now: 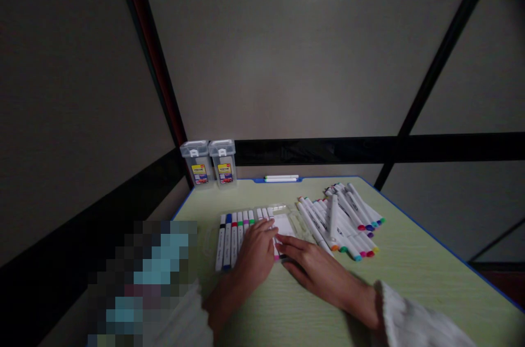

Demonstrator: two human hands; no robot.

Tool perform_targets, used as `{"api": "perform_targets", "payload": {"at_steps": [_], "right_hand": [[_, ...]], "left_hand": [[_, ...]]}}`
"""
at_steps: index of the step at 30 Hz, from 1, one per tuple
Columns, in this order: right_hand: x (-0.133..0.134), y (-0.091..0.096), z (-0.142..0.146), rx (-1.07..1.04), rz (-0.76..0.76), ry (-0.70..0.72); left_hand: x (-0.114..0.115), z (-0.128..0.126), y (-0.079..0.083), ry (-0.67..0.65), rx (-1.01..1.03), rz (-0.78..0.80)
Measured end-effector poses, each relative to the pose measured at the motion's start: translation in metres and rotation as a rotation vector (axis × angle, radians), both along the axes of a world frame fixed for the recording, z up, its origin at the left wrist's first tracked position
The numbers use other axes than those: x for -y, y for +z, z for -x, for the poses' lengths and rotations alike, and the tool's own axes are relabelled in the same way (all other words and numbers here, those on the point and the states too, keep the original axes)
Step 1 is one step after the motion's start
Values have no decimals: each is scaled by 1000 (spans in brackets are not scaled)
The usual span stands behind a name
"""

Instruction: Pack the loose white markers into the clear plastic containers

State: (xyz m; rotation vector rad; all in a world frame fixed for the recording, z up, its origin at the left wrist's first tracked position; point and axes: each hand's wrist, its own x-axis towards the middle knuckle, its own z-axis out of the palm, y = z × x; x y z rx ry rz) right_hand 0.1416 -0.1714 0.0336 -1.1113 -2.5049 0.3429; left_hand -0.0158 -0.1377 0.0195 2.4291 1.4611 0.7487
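A clear flat marker case (287, 225) lies on the light green table (410, 270), with a row of white markers (232, 237) with coloured caps laid in its left part. My left hand (256, 254) rests on the markers in the row, fingers curled over them. My right hand (315, 270) reaches in from the right, its fingertips touching a marker at the row's right end, next to my left fingers. What exactly each hand grips is hidden by the fingers.
A loose pile of white markers (348, 221) lies to the right of the case. Two clear lidded boxes (211, 164) stand at the table's far left corner. A white pen (281, 178) lies along the far edge. Dark frame bars cross the grey walls.
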Motion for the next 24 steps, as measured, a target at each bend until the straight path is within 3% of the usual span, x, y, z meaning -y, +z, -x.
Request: {"api": "perform_targets", "payload": {"at_steps": [9, 17, 24], "right_hand": [[-1, -1, 1, -15, -2, -9], [-4, -5, 1, -18, -10, 5], [-5, -12, 0, -40, -52, 1]], "left_hand": [[-3, 4, -3, -31, -15, -8], [0, 5, 11, -48, -63, 88], [0, 18, 24, -218, -95, 228]]}}
